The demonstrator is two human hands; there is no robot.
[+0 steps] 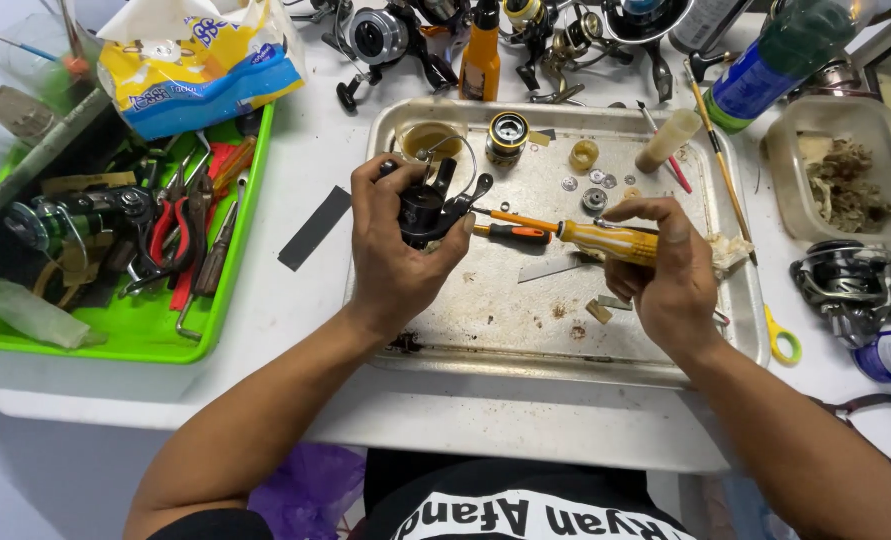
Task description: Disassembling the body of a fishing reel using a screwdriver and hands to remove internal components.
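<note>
over a metal tray (666, 345), the left hand (398, 250) grips a black fishing reel (428, 208) while the right hand (666, 275) is closed around a yellow-handled screwdriver (606, 240), tip at the reel.

Metal tray (526, 340) sits centre on your table (296, 300). Reel body (431, 205) is held over its left half, screwdriver (586, 237) to the right. Tool tray (146, 335) lies left; spare reels (396, 35) behind; a container (846, 165), possibly of rags, right.

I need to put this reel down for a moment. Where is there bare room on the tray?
The metal tray is bare along its near edge, between both wrists. Its far edge is crowded: gold spool, washers, cork handle.
</note>
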